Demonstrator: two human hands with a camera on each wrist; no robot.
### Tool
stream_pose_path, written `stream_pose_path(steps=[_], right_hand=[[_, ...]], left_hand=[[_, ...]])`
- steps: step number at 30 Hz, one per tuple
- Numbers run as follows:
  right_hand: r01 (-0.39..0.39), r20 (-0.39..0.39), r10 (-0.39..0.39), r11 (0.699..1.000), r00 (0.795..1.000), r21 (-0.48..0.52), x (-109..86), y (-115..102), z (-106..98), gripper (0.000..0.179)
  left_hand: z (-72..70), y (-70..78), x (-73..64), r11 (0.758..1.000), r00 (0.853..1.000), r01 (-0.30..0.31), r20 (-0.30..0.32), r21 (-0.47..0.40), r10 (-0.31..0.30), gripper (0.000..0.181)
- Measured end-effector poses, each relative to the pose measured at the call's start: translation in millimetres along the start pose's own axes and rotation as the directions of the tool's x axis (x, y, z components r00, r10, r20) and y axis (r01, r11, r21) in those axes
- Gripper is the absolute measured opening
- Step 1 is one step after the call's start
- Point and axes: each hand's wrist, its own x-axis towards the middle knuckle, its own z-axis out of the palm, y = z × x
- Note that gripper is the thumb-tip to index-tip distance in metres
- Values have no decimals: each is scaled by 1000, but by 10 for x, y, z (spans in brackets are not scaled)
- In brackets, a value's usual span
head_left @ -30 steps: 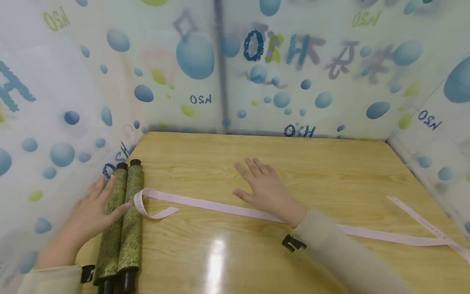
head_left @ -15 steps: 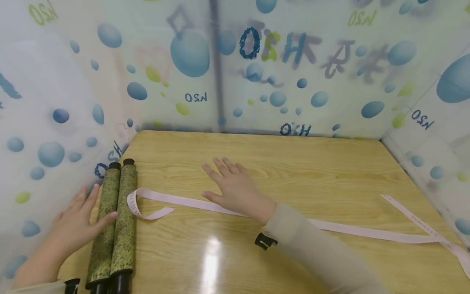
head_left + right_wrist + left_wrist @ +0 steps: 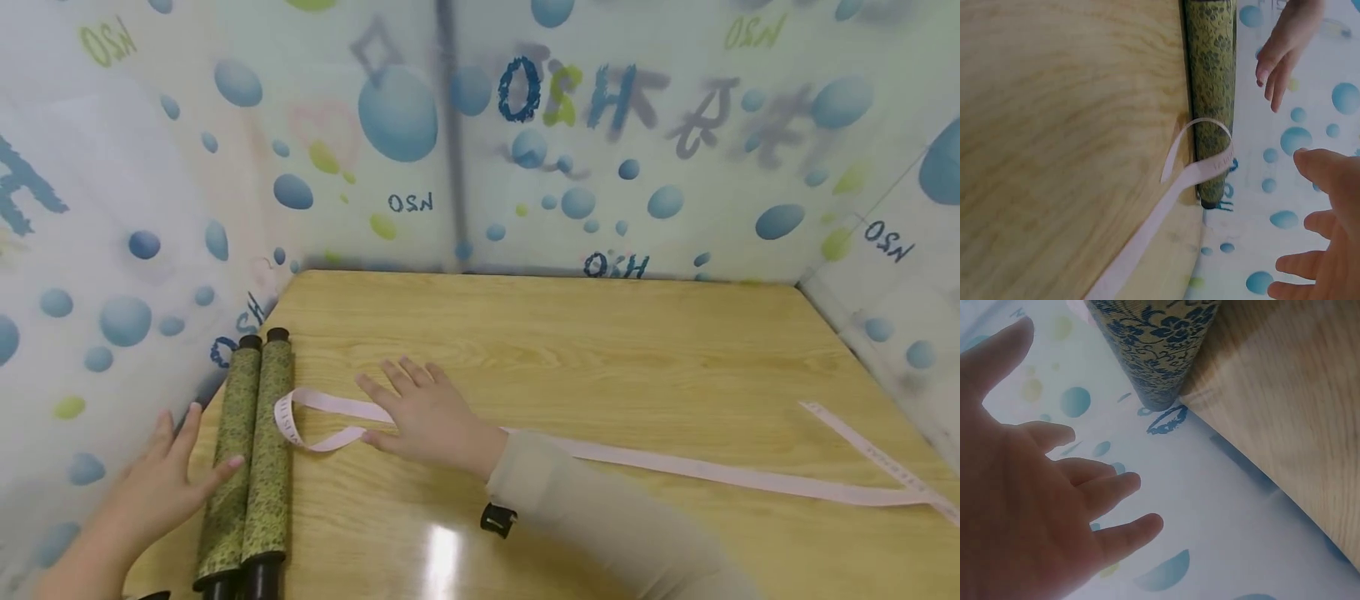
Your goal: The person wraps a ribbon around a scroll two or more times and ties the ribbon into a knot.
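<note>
Two rolled scrolls with dark floral green-gold covers and black ends, the left scroll (image 3: 231,467) and the right scroll (image 3: 267,467), lie side by side along the table's left edge. My left hand (image 3: 150,492) is beside them, fingers spread, holding nothing; its thumb overlaps the left scroll in the head view, and touch cannot be told. A pale pink ribbon with printed letters (image 3: 712,472) stretches across the table, its left end curled over the right scroll. Above that ribbon my right hand (image 3: 435,421) has its fingers extended and grips nothing. In the right wrist view the ribbon's loop (image 3: 1213,165) crosses a scroll.
The wood-grain table (image 3: 562,333) is enclosed by white curtains (image 3: 637,192) printed with blue and green drops. At the right, another printed ribbon length (image 3: 862,450) slants to meet the long one. A light reflection shows near the front.
My right hand has moved left across the table, over the ribbon toward its curled end. My left hand has drawn slightly nearer to me along the scrolls. Scrolls and ribbon look unmoved.
</note>
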Motion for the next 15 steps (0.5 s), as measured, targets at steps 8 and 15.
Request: stream_pose_path(steps=[8, 15], right_hand=[[95, -17, -98, 986, 995, -134, 101, -341, 177, 61], [218, -51, -225, 969, 973, -117, 142, -625, 337, 47]], left_hand=[[38, -32, -11, 997, 999, -2, 41, -74, 5, 97], [46, 15, -19, 989, 969, 84, 240, -122, -53, 99]])
